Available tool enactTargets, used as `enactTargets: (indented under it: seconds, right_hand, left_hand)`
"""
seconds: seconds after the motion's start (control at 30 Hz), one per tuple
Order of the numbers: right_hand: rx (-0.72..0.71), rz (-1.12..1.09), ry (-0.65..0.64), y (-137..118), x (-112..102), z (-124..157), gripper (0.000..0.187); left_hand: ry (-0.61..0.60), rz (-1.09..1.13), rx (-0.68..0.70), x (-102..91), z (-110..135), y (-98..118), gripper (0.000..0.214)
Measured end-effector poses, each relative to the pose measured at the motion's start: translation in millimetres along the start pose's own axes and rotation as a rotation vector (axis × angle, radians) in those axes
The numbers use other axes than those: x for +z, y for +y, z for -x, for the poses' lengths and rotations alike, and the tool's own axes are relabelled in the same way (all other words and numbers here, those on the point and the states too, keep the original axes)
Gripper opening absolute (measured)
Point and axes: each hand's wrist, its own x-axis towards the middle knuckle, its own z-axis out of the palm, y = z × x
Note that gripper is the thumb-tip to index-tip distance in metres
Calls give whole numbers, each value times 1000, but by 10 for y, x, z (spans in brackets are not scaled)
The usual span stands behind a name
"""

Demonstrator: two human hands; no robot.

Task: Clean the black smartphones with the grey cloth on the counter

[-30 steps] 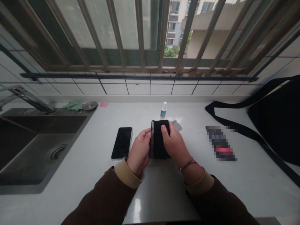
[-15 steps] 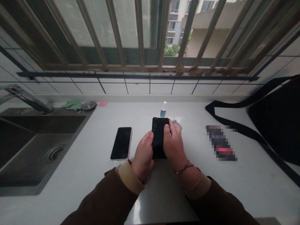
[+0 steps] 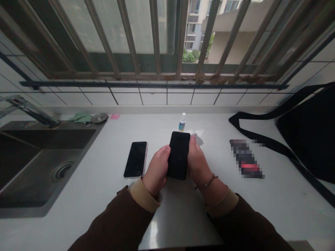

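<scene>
Here, the left hand [image 3: 156, 170] and right hand [image 3: 199, 159] both grasp a black smartphone [image 3: 178, 155] by its long edges, their fingers hidden behind it, so that its dark face stays open to view at mid-frame, above the white countertop [image 3: 277, 212]. A second phone [image 3: 135, 159] lies flat just left of them, a small spray bottle [image 3: 182, 122] stands beyond, and a shiny sheet [image 3: 199, 140] sits just past the right hand.

Your left: sink [image 3: 39, 167] in countertop [image 3: 261, 209] | between left hand [image 3: 156, 170] and right hand [image 3: 199, 164]: phone [image 3: 178, 155] | behind: bottle [image 3: 182, 122] | your right: bag [image 3: 306, 132]
</scene>
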Motion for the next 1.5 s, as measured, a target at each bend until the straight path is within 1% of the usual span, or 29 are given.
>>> enactTargets:
  seconds: [0.1, 0.2, 0.27, 0.33, 0.47, 0.57, 0.67, 0.77, 0.83, 0.9, 1.0, 1.07, 1.1, 1.13, 1.2, 1.27, 1.33, 1.43, 1.5]
  right_hand:
    - [168, -125, 93, 58, -56, -108, 85]
    - [242, -208, 146, 55, -78, -166, 83]
    - [241, -237, 144, 38, -83, -175, 82]
    - [212, -201, 144, 23, -94, -174, 82]
    - [139, -6, 162, 4, -137, -176, 84]
    - [124, 130, 166, -24, -169, -186, 84]
    - [107, 251, 174, -69, -187, -185, 82]
    - [85, 268, 187, -107, -182, -167, 82]
    - [76, 205, 175, -114, -157, -148, 83]
    - [111, 124, 102, -111, -113, -121, 86]
    - [175, 49, -87, -116, -33, -54, 92]
    - [129, 73, -191, -140, 9, 6, 91]
    - [86, 104, -222, -158, 23, 37, 90]
    - [45, 138, -234, -177, 32, 65, 87]
    - [-9, 195, -213, -212, 35, 107, 80]
    - [-37, 231, -177, -234, 28, 124, 73]
    - [-52, 246, -170, -241, 19, 122, 65]
    - [-82, 271, -177, -234, 16, 110, 57]
    - [-108, 303, -179, -228, 20, 112, 55]
  left_hand:
    - [-77, -84, -29, -38, 8, 43, 34]
    - [-118, -244, -4, -89, -4, 41, 35]
    - [-130, -336, 23, -125, -24, 26, 35]
    - [-138, -378, 43, -150, -38, 19, 36]
    - [-138, -471, 94, -132, -20, 62, 36]
    - [-125, -604, 146, -81, 24, 120, 36]
    - [-131, -686, 195, -48, 64, 155, 37]
    - [-131, -709, 236, -49, 87, 145, 36]
    - [-98, -680, 251, -61, 82, 116, 35]
    - [-22, -575, 264, -73, 53, 82, 33]
    - [132, -225, 298, -76, -25, 55, 27]
    - [211, 17, 316, -68, -75, 65, 22]
    - [236, 96, 318, -62, -93, 75, 20]
    - [251, 144, 313, -56, -104, 85, 19]
    - [252, 173, 288, -46, -107, 99, 18]
    - [233, 167, 270, -37, -92, 99, 19]
    - [223, 168, 265, -29, -71, 94, 19]
    - [237, 184, 270, -22, -52, 93, 16]
    - [254, 184, 280, -30, -57, 97, 15]
